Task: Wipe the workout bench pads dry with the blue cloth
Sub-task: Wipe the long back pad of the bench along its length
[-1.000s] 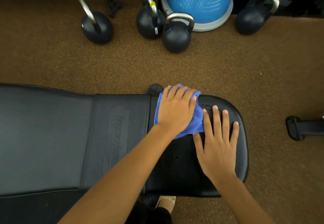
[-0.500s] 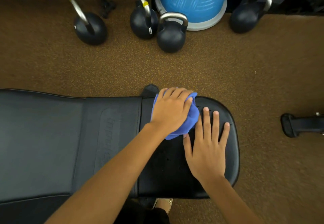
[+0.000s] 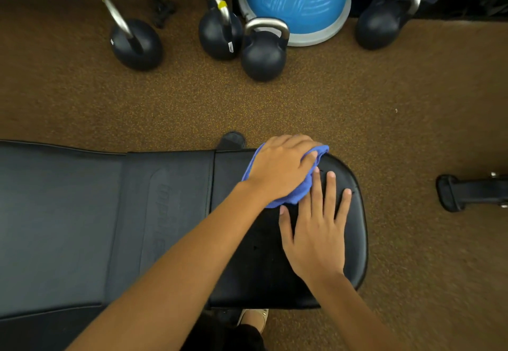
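The black workout bench runs across the lower half of the view. Its long back pad (image 3: 55,227) lies on the left and its rounded seat pad (image 3: 247,271) on the right. My left hand (image 3: 280,167) grips the bunched blue cloth (image 3: 291,199) and presses it on the seat pad's far edge, with the fingers curled over the cloth. Blue fabric shows under the wrist and past the fingertips. Just right of the cloth, my right hand (image 3: 316,235) lies flat on the seat pad with its fingers spread.
Several black kettlebells (image 3: 262,56) and a blue balance dome (image 3: 297,1) stand on the brown floor beyond the bench. A black frame foot (image 3: 450,192) sits on the floor at the right. A shoe (image 3: 254,317) shows below the seat pad.
My left hand has slid the cloth toward the seat pad's far right edge and bunched it tighter. My right hand stays flat on the pad.
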`<state>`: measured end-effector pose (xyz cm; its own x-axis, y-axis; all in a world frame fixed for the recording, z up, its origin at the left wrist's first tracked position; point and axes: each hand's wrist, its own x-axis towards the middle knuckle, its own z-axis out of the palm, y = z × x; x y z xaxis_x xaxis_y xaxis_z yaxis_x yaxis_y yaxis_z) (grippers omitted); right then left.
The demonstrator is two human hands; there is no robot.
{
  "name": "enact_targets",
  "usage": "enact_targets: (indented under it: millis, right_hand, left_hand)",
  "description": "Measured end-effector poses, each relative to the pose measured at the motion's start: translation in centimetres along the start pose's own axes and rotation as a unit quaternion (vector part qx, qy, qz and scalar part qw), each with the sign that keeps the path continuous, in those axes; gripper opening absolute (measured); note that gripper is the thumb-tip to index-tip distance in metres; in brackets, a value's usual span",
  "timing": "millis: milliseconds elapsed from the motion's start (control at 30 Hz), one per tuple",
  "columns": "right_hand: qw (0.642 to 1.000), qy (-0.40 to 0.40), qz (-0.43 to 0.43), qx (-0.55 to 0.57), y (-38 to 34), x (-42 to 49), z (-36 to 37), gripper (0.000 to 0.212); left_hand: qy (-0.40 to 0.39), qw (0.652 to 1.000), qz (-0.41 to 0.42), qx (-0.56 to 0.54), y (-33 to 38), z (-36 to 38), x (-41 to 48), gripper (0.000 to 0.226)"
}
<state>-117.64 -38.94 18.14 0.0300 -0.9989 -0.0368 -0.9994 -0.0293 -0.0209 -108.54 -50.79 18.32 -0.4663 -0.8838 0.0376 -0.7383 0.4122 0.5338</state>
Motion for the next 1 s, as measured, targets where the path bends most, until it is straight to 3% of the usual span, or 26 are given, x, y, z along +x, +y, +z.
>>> enact_targets:
  millis: [67,133,267,367,600,833,1000]
  right_hand:
    - [1.0,0.001,-0.001,0.003,0.1,0.0,0.0,0.066]
    - [1.0,0.001,0.001,0.007,0.1,0.0,0.0,0.068]
    - [1.0,-0.002,0.002,0.01,0.0,0.0,-0.1,0.068]
    - [1.0,-0.006,0.0,0.003,0.1,0.0,0.2,0.068]
    - [1.0,0.012,0.0,0.018,0.2,-0.1,0.5,0.06]
    - [1.0,0.02,0.007,0.018,0.2,0.0,0.8,0.057]
    - [1.0,0.022,0.004,0.018,0.3,0.0,1.0,0.057]
  left_hand:
    - [0.024,0.998,0.044,0.031,-1.1,0.0,-2.0,0.043]
    - [0.045,0.994,0.034,0.093,-2.1,0.3,-4.2,0.044]
    - [0.093,0.983,-0.089,0.132,-2.5,0.9,-6.3,0.046]
    - [0.121,0.973,-0.172,0.09,-0.8,1.2,-5.3,0.046]
    - [0.112,0.978,-0.127,0.119,-0.4,1.8,-12.0,0.047]
    - [0.131,0.963,-0.215,0.098,-0.3,1.5,-8.8,0.046]
    - [0.102,0.972,-0.153,0.145,1.5,2.9,-13.2,0.048]
